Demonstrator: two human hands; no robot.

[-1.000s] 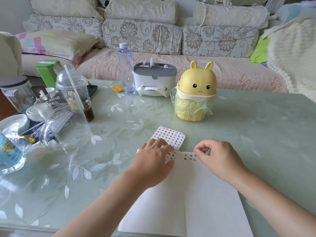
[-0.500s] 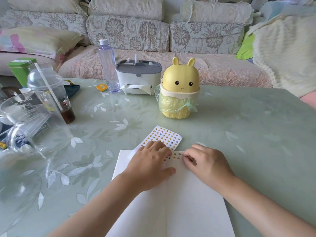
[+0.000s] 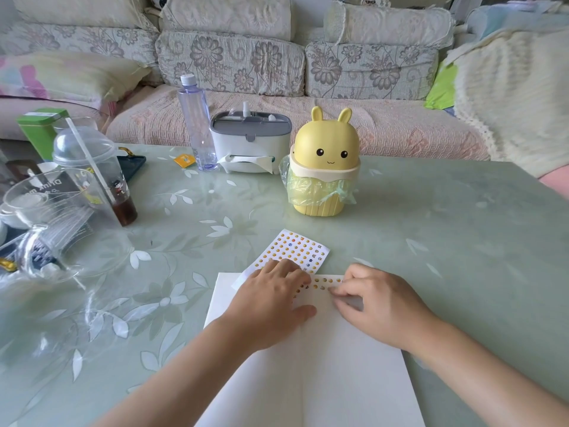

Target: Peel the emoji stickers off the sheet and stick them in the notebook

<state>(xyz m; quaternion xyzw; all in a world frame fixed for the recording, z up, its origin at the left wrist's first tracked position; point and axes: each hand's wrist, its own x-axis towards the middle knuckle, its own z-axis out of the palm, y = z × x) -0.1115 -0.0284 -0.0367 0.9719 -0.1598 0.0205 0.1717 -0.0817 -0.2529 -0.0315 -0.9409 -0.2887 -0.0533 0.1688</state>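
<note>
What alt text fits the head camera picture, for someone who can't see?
A left hand rests flat on a white emoji sticker sheet while a right hand touches an open white paper notebook beside tiny round stickers stuck there, on a pale green table.

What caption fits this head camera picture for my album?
Left hand rests on the sticker sheet while right hand touches emoji stickers on the notebook, yellow bunny bin behind.

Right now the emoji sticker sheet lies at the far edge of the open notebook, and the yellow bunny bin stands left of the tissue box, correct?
Not quite: the head view shows the yellow bunny bin standing right of the tissue box, not left. The emoji sticker sheet does lie at the far edge of the open notebook.
</note>
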